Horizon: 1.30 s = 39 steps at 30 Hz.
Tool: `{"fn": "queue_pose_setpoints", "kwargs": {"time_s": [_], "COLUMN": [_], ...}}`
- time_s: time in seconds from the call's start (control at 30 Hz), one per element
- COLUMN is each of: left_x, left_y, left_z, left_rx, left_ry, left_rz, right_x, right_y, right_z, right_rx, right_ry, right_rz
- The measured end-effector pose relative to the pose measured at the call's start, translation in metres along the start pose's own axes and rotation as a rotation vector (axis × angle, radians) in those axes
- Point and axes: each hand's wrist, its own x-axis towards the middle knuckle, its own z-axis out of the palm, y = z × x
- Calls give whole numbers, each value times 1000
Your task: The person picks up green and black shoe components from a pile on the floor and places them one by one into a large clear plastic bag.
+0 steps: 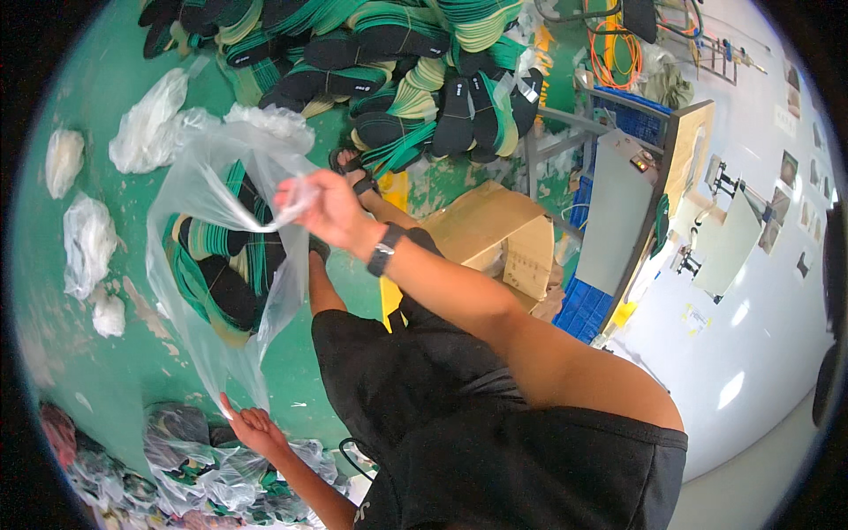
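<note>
A large clear plastic bag (165,281) stretches between my two hands, its mouth spread wide. My right hand (325,210), with a dark band on its wrist, is closed on the bag's gathered upper rim. Lower down, my left hand (254,430) has curled fingers, the index finger straighter, holding the rim's near edge. Through the mouth show bundles of insoles (231,291), black on their faces with green and cream edges. They appear to lie inside the bag, though the clear film makes this hard to judge.
Many tied insole bundles (397,97) are heaped at the far side. Crumpled plastic bags (152,124) lie on the green floor (132,353). Filled bags (203,468) stand lower left. An open cardboard box (481,225) sits right of my legs, beside a workbench (671,177) and blue crates (585,305).
</note>
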Motion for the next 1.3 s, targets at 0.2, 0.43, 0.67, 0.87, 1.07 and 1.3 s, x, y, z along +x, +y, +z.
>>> {"fn": "queue_pose_setpoints", "kwargs": {"time_s": [0.2, 0.43, 0.67, 0.87, 1.07, 1.3], "left_x": [-6, -9, -3, -6, 1, 5], "left_y": [-11, -28, -23, -34, -21, 7], "left_z": [2, 15, -11, -57, 3, -10], "left_rx": [95, 245, 703, 1153, 254, -198], "left_ry": [134, 241, 438, 408, 600, 209], "left_rz": [-50, -98, 85, 307, -35, 35], "right_x": [-20, 127, 189, 171, 172, 82], "right_y": [-121, -316, -352, -344, -380, -262], "right_z": [-66, -113, -114, -99, -120, 0], "right_rx": [-1033, -2252, -2534, -2666, -2946, -2165], "right_ry": [529, 397, 556, 675, 245, -3], "right_rz": [-88, -1119, -626, -266, -392, -550]}}
